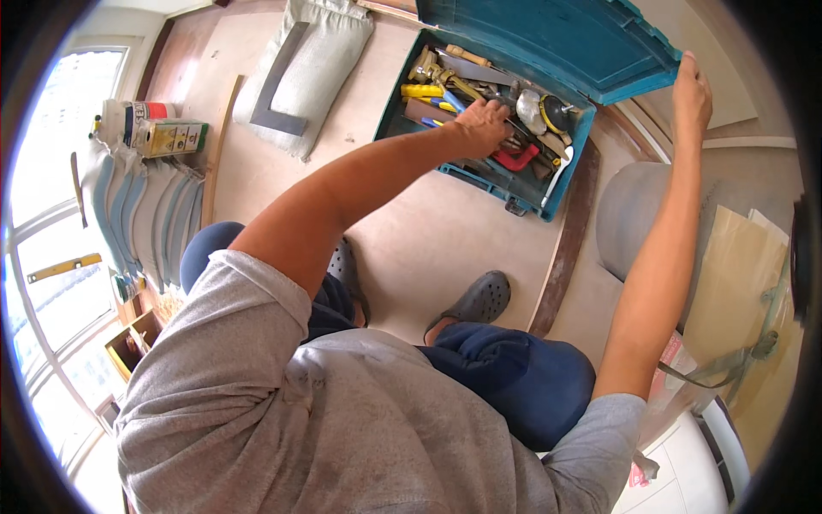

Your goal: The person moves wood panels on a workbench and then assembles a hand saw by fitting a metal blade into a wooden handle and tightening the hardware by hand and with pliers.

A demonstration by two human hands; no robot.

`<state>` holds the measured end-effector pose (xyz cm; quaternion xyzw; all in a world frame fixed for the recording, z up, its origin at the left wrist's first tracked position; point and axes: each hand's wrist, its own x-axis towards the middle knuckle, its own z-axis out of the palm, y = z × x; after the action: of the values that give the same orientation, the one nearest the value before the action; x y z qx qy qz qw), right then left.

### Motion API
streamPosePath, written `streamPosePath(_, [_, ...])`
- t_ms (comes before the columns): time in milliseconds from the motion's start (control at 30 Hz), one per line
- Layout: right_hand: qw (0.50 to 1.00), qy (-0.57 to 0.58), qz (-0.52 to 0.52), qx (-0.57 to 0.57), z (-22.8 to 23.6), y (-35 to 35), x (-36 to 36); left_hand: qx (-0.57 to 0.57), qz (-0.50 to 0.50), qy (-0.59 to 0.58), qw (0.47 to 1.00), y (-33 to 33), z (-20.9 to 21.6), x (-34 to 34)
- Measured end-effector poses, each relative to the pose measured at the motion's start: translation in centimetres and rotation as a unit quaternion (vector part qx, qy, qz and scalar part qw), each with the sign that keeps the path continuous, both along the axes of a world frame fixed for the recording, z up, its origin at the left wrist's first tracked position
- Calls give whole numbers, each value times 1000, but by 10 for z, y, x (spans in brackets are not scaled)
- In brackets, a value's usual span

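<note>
1. A blue-green box (578, 154) is sitting on the floor, at the far side and just right of the middle. It is standing open and holding lots of tools.
2. The right hand (692, 92) is gripping the lid (556, 44) at its right corner. Its fingers are curling around the edge, and the lid is leaning up on the far side.
3. The left hand (485, 127) is resting among the tools near the middle of the box. Its fingers are pointing down and hiding behind the hand, so I am not telling if it is holding anything; I can't see.
4. A red clamp (519, 160) is lying just right of that hand, on the near side.
5. A saw (476, 70) is lying at the far side of the box, and some yellow handles (423, 90) are lying at the left.
6. A white tool (558, 177) is lying along the right wall.
7. Left of the box, a pale sack (336, 73) is lying on the floor, and a gray L-shaped thing (282, 123) is resting on it.
8. Farther left, blue and white bags (141, 206) are sitting near a tub (154, 110).
9. Two gray shoes (481, 300) are standing on the near side of the box.
</note>
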<state>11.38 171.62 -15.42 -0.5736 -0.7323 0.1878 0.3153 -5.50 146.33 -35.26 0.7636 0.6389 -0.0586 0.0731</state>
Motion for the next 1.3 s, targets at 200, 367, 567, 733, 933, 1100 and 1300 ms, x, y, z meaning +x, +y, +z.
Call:
streamPosePath(200, [1000, 4, 25, -12, -1, -2, 8, 123, -4, -119, 985, 16, 58, -17])
streamPosePath(367, [1000, 17, 11, -18, -1, 0, 9, -73, 65, -359, 928, 24, 117, 17])
streamPosePath(567, [999, 30, 28, -9, -5, -2, 4, -88, 10, -40, 995, -18, 32, 66])
streamPosePath(733, [999, 18, 36, -14, -2, -8, 10, -114, 5, -26, 993, -13, 24, 68])
streamPosePath(933, [998, 31, 49, -38, -4, -15, 15, 36, -79, -73, 994, -48, 100, 55])
streamPosePath(1100, [973, -132, 119, -146, 26, -57, 83, 113, -145, -164, 969, -134, 251, 3])
streamPosePath(1300, [982, 33, 68, -172, 115, -203, 98, 271, 462, -550, 641, -230, 324, -67])
